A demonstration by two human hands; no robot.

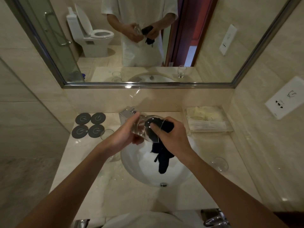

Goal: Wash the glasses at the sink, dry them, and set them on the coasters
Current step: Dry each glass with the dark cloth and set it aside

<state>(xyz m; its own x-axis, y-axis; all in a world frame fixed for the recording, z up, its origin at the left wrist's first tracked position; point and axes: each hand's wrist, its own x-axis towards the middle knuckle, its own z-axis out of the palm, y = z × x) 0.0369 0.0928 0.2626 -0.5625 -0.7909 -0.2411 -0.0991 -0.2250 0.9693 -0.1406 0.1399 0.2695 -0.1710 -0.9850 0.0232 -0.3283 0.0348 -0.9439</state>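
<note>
Observed at centre frame, above the round white basin [131, 163]: a clear, rounded drinking glass [142, 127] held on its side, mouth turned toward the right of the frame. The left hand [122, 136] grips it about the base and lower body, fingers curled round the wall. The right hand [171, 135] holds a dark cloth [162, 155], bunched in curled fingers, with part of it pushed into the mouth of the glass and the loose tail hanging down over the basin.

Four round grey coasters [89, 125] lie in a square at left of centre, all bare. A second clear glass [105, 134] stands just beside them; a third clear glass [220, 163] stands on the counter at the right edge of the basin.

Assessment of handling: the glass looks thin-walled and light, rigid, and liable to crack if squeezed or knocked on the square chrome tap [127, 115] close behind it. If wet, it will be slippery. The sound hold is low on the body, as the left hand has it, rather than at the rim. The cloth is soft and conforms readily. Drying appears in progress; nothing is yet placed.
</note>
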